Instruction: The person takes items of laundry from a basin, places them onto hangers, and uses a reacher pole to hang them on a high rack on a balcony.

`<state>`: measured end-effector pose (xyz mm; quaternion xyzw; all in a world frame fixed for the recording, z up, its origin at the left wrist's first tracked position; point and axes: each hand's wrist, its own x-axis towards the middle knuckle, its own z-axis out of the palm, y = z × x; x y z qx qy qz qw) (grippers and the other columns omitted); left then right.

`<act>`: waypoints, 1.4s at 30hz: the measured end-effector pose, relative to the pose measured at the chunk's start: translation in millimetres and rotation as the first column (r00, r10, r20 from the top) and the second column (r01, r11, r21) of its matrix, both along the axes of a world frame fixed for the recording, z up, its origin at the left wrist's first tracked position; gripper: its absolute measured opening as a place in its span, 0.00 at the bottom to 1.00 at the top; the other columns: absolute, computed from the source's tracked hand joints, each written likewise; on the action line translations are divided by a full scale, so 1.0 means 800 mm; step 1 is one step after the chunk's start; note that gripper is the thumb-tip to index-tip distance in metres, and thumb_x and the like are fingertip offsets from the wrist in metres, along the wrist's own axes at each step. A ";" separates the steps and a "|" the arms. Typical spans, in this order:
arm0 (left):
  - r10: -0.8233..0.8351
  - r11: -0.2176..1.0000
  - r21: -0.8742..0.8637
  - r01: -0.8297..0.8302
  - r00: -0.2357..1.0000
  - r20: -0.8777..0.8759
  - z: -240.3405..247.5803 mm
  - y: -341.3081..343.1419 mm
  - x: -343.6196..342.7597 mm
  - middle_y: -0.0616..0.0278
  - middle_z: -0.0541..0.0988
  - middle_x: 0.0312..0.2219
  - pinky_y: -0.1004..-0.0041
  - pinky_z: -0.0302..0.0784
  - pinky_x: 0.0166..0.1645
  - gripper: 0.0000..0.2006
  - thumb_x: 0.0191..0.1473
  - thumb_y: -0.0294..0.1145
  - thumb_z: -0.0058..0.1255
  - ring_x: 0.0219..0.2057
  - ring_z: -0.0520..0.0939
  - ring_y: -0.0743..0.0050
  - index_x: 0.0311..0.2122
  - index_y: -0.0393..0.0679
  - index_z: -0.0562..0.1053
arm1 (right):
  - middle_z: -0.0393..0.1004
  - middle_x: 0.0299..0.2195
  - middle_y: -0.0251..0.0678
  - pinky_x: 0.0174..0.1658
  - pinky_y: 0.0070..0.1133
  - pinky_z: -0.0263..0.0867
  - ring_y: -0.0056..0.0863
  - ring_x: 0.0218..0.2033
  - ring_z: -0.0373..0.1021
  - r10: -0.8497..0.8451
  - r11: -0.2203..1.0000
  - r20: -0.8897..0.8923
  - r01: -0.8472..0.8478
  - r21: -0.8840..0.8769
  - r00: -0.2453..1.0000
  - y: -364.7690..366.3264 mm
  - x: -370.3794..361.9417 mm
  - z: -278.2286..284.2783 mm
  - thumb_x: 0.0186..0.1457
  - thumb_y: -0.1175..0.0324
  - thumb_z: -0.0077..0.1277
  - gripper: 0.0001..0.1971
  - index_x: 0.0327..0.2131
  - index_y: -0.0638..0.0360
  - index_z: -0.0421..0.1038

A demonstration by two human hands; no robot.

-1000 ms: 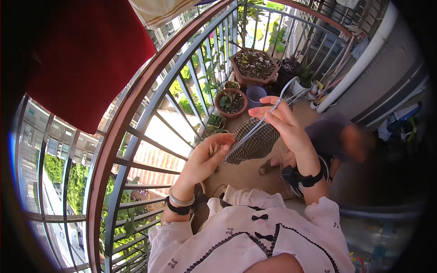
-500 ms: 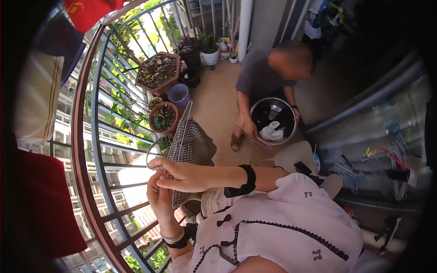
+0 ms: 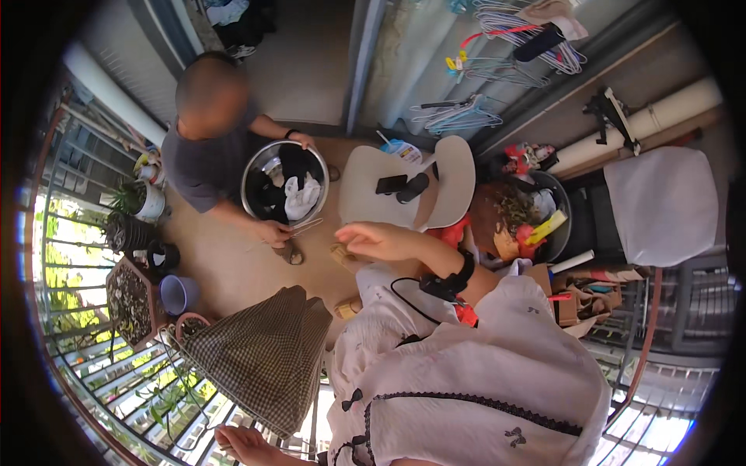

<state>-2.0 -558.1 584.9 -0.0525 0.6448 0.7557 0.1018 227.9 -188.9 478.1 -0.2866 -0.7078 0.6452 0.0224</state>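
We saw the checked cloth (image 3: 260, 361) at seven to eight o'clock, with the left hand (image 3: 242, 443) just below, fingers curled; we could not tell what they held. The right hand (image 3: 377, 241), central, loosely bent and apparently empty, pointed towards a wire (image 3: 307, 225) at nine o'clock, beside a co-worker's hand (image 3: 273, 233). We judged that a slack left grip could have dropped the cloth, and a hasty reach bent the wire.

At left, the tan floor (image 3: 225, 260) is occupied by a purple pot (image 3: 179, 295) and a white pot (image 3: 151, 202); at upper centre, a black phone (image 3: 391, 184) is borne by a pale chair (image 3: 360, 172).
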 end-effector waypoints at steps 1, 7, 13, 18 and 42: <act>0.033 0.999 -0.041 -0.032 0.999 0.013 0.002 0.013 -0.004 0.73 0.53 0.09 0.81 0.42 0.11 0.08 0.56 0.28 0.46 0.08 0.49 0.86 0.25 0.46 0.63 | 0.67 0.47 0.36 0.50 0.22 0.60 0.23 0.47 0.64 -0.120 0.991 -0.040 0.122 0.062 0.992 0.014 0.050 0.002 0.60 0.66 0.42 0.19 0.53 0.60 0.58; -0.011 0.996 -0.084 0.009 1.000 -0.023 0.019 0.059 0.007 0.73 0.55 0.08 0.82 0.42 0.12 0.06 0.56 0.29 0.47 0.08 0.49 0.87 0.28 0.43 0.66 | 0.71 0.43 0.35 0.46 0.21 0.62 0.24 0.44 0.68 -0.779 0.627 0.031 0.775 0.079 0.627 0.034 0.333 0.078 0.59 0.58 0.42 0.20 0.51 0.57 0.62; 0.038 0.992 -0.110 -0.054 0.988 -0.148 0.044 0.087 0.050 0.74 0.55 0.08 0.81 0.41 0.13 0.08 0.56 0.30 0.46 0.09 0.49 0.87 0.25 0.44 0.66 | 0.72 0.42 0.33 0.43 0.19 0.63 0.22 0.41 0.70 -0.955 0.290 -0.032 0.949 0.121 0.296 0.094 0.425 0.073 0.59 0.62 0.43 0.15 0.47 0.54 0.65; 0.100 0.985 -0.118 -0.125 0.976 -0.194 0.066 0.086 0.076 0.72 0.56 0.10 0.82 0.46 0.13 0.12 0.57 0.30 0.45 0.10 0.52 0.86 0.21 0.46 0.64 | 0.72 0.41 0.32 0.44 0.18 0.62 0.21 0.41 0.69 -0.812 0.583 -0.002 0.812 0.010 0.583 0.165 0.427 0.020 0.59 0.61 0.43 0.16 0.48 0.55 0.65; 0.125 0.953 -0.267 -0.145 0.988 -0.089 0.082 0.130 0.257 0.70 0.73 0.24 0.78 0.65 0.29 0.08 0.56 0.29 0.47 0.26 0.70 0.84 0.39 0.37 0.71 | 0.69 0.42 0.34 0.42 0.18 0.62 0.20 0.39 0.67 0.628 0.683 -0.211 -0.661 -0.311 0.749 0.124 -0.228 -0.017 0.62 0.65 0.38 0.15 0.50 0.60 0.61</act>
